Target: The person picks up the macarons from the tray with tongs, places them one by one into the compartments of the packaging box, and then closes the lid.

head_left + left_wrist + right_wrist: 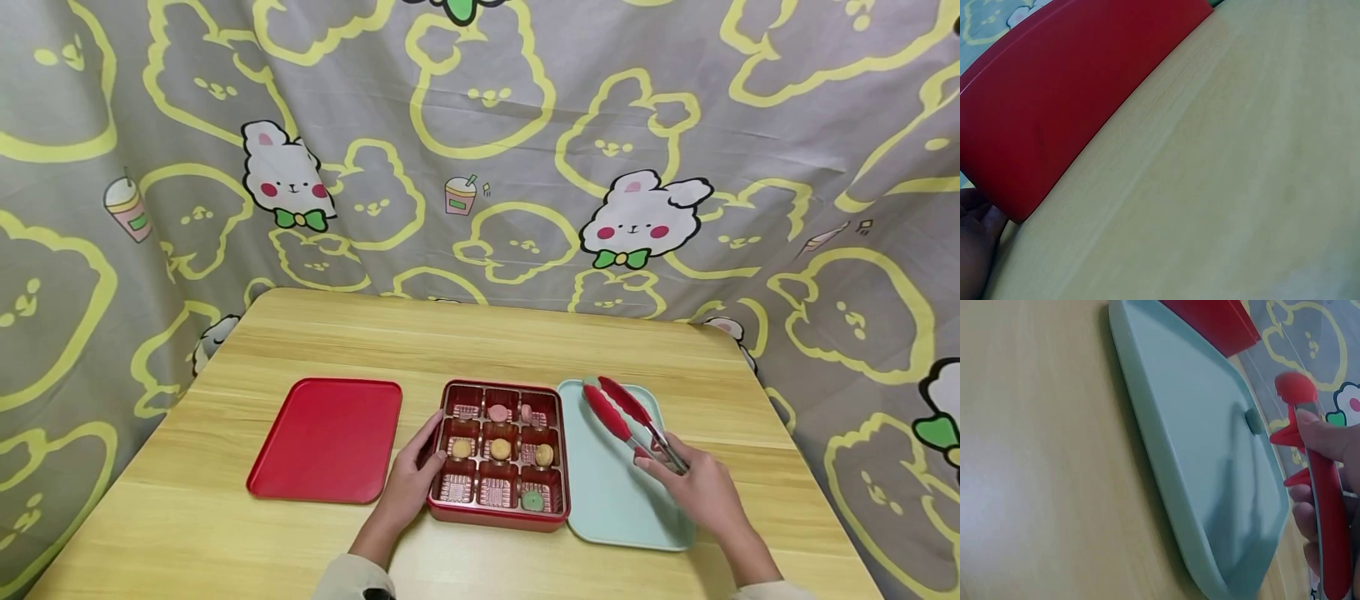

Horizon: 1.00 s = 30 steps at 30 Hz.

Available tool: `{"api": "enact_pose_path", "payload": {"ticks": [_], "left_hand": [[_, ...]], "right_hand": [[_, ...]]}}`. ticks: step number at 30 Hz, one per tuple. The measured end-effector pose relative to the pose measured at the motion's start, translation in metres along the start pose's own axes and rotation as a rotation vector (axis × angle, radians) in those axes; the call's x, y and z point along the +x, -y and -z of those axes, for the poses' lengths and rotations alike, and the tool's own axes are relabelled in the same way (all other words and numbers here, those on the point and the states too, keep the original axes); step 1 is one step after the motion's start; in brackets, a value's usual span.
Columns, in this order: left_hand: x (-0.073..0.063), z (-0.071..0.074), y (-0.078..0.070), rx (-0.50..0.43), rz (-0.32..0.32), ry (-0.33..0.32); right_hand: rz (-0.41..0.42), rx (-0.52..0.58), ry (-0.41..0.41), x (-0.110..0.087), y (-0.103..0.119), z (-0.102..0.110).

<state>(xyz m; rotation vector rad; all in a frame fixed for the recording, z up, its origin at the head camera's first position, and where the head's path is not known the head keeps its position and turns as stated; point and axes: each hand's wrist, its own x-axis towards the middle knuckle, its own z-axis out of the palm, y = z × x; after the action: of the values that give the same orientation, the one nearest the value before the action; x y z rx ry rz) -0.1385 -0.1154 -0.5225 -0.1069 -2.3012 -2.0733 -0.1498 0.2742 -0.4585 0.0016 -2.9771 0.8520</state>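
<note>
A red box [498,523] with a divided insert stands mid-table. Its compartments hold several macarons: a pink macaron [498,413] at the back, a yellow macaron [500,449] in the centre, a green macaron [533,501] at front right. My left hand [408,481] holds the box's left side, thumb at the rim. In my right hand [701,487] are tongs [637,425] with red tips, gripped by the handles above a pale teal tray [622,508]. Another green macaron [1254,422] lies at the tray's far end, partly hidden by the tongs in the head view.
Left of the box a red lid or tray [330,442] lies flat on the wooden table [420,342]. The teal tray sits right against the box's right side. Behind the table hangs a patterned grey curtain [517,175].
</note>
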Motion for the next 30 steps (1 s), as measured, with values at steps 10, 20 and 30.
{"api": "enact_pose_path", "payload": {"ticks": [10,20,30], "left_hand": [[-0.001,0.0,-0.001,0.017,0.011,-0.003],[-0.002,0.001,-0.003,0.013,0.007,-0.004],[-0.002,0.001,-0.003,0.011,0.006,-0.005]], "right_hand": [[0.138,0.074,-0.015,-0.001,0.007,-0.009],[0.177,0.098,0.048,-0.004,0.013,-0.016],[0.301,0.126,0.095,-0.009,0.018,-0.02]]}}
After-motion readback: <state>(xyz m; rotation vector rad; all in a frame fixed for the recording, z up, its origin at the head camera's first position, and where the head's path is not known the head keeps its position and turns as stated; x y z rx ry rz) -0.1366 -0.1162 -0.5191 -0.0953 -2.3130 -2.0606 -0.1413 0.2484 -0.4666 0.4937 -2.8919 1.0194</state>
